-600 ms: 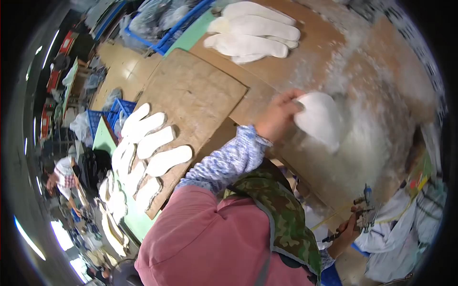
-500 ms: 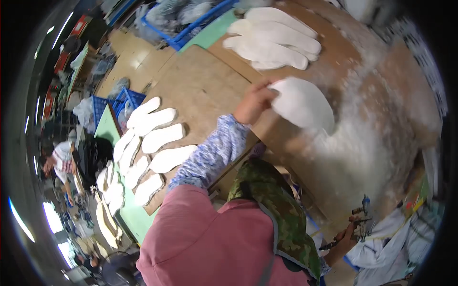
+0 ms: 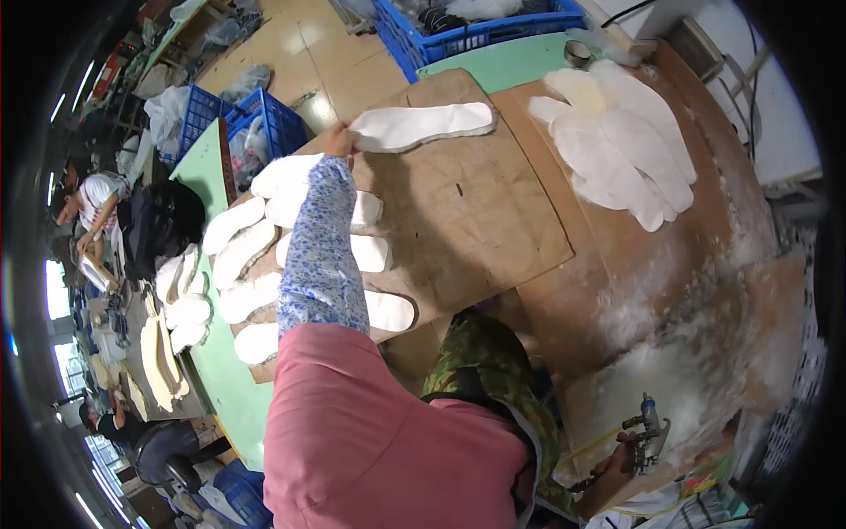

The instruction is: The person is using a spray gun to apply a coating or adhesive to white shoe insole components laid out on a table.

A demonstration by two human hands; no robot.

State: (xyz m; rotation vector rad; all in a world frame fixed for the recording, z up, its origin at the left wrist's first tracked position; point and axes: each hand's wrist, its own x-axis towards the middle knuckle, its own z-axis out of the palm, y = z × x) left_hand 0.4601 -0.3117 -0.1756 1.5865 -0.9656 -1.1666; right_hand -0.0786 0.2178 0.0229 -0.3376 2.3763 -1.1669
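The patterned sleeve (image 3: 322, 247) hides parts of several white insoles (image 3: 236, 225) at nine o'clock, and the overlapping pile (image 3: 608, 145) at two o'clock cannot be counted exactly; the top edge cuts off the blue crate (image 3: 480, 35) at twelve o'clock. One held insole (image 3: 423, 126) lies at twelve o'clock over the brown board (image 3: 485, 194), contact unclear, its left end pinched by the left hand (image 3: 339, 143) at eleven o'clock. One spray gun (image 3: 650, 438) is gripped by the right hand (image 3: 617, 463) between four and five o'clock, fingers partly obscured
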